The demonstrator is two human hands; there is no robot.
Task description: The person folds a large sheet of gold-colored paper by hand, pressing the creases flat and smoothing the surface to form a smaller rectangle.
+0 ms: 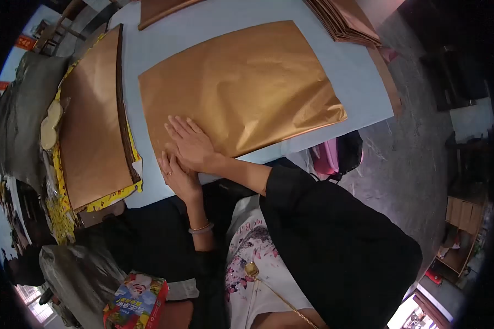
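Note:
A large gold-brown sheet (247, 82), shiny and creased toward its right end, lies on the pale blue table covering. My right hand (192, 145) rests flat on its near left part, fingers extended and slightly apart. Close beside it, partly overlapped by the right hand, my left hand (182, 180) touches the sheet at its near left corner. Its visible fingers point away from me and look extended, with a ring on one and a bracelet at the wrist. The sheet's near edge is partly hidden behind my right forearm.
To the left, a stack of brown sheets (93, 120) lies on yellow printed wrapping (115, 200). Folded brown sheets (346, 24) sit at the far right of the table. A pink and black bag (328, 156) is below the right edge. A colourful box (136, 301) stands at lower left.

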